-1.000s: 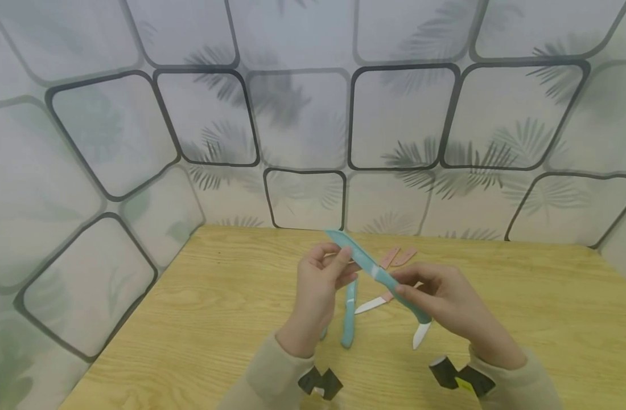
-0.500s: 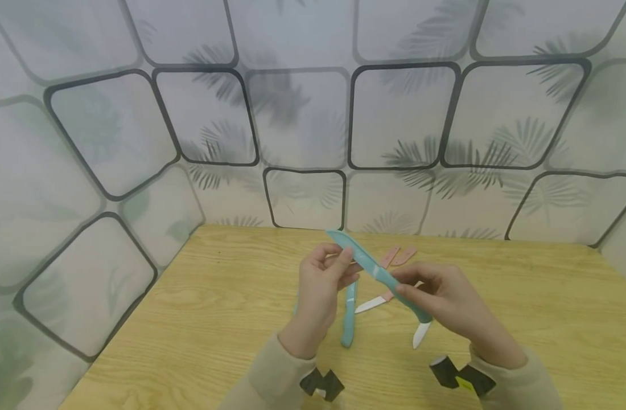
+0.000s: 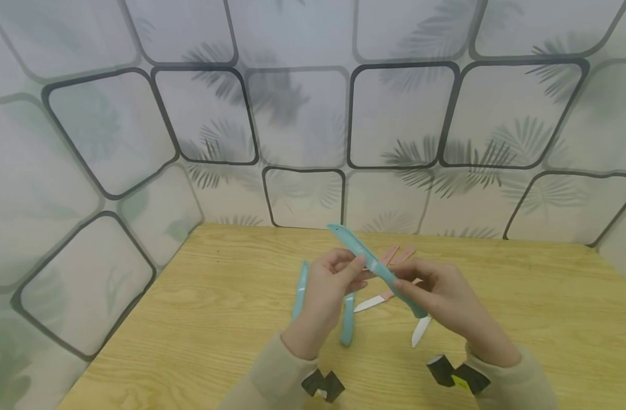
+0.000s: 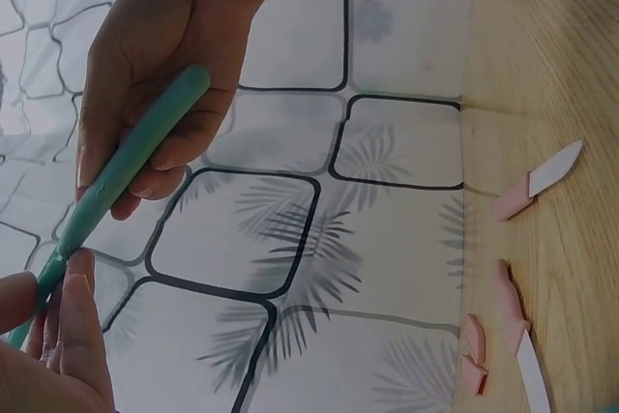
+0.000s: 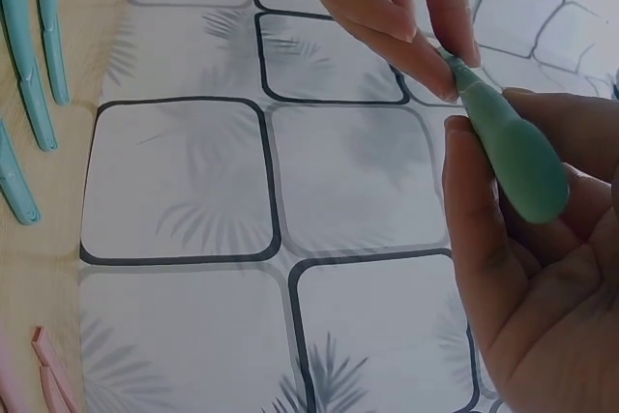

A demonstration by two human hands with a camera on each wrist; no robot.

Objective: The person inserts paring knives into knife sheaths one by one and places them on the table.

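Observation:
A light blue sheathed knife (image 3: 383,273) is held slanting above the table by both hands. My left hand (image 3: 329,285) pinches its sheath (image 3: 347,238) close to the handle, thumb on top. The right hand (image 3: 448,293) grips the handle (image 4: 135,157) between thumb and fingers. In the right wrist view the rounded handle end (image 5: 532,176) sticks out from the right fingers. The blade is hidden inside the sheath.
Below on the wooden table (image 3: 215,319) lie blue knives (image 3: 347,322), partly covered by the left arm. Two pink-handled knives with bare white blades (image 3: 371,304) and two pink sheaths (image 3: 405,254) lie behind and right. A patterned wall (image 3: 303,125) stands behind.
My left hand has slid along the sheath toward the handle, so more of the sheath's tip shows. A blue knife left of that wrist has come into view. The right hand barely moved.

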